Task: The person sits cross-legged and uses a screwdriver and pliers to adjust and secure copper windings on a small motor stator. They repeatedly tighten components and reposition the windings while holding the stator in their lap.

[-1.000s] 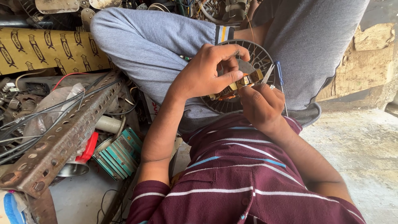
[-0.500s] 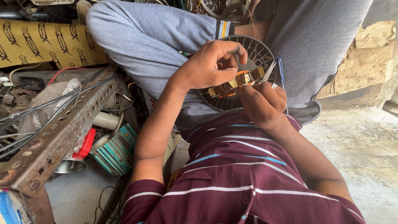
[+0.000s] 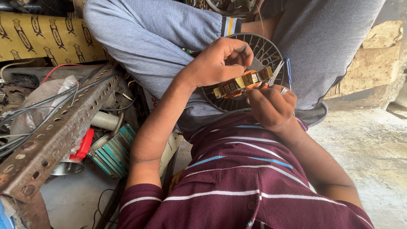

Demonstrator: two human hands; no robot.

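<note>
Coil (image 3: 243,81) between left hand (image 3: 216,63) grip and right hand (image 3: 271,106).

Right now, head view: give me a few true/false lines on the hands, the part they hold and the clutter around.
1. Both hands hold the stator. True: the left hand grips its upper side and the right hand its lower side, stator between them.
2. The stator rests on the floor. False: it is held up in front of the round grille.
3. The angle bar is perforated and rusty. True.
4. The person wears a plain white shirt. False: the shirt is maroon with stripes.
5. Scissors are at the stator's right end. True.
</note>
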